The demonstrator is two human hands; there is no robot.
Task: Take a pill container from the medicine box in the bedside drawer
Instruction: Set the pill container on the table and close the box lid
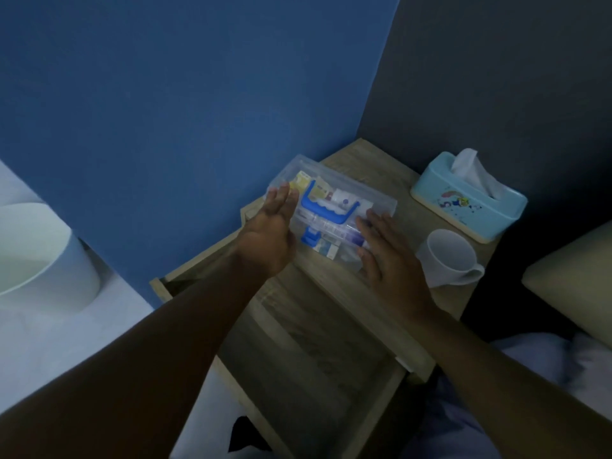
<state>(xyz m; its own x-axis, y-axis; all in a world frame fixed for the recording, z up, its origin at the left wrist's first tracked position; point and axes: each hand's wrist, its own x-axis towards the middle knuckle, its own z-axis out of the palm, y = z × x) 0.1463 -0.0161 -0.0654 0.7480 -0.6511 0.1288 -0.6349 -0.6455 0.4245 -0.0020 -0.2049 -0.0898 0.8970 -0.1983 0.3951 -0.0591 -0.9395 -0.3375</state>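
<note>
A clear plastic medicine box (341, 190) with a blue handle and a blue latch rests on top of the wooden bedside table (374, 157), its lid closed. Packets and small containers show through the lid. My left hand (271, 233) is against the box's left end, fingers straight and together. My right hand (390, 256) lies flat at the box's right front corner, fingers spread. Neither hand grips anything. Below the box the drawer (318, 352) stands pulled out, and its inside looks bare.
A white mug (450, 256) sits just right of my right hand. Behind it stands a light-blue tissue box (470, 200). A white bin (36, 256) is on the floor at the left. A bed edge (573, 279) lies at the right.
</note>
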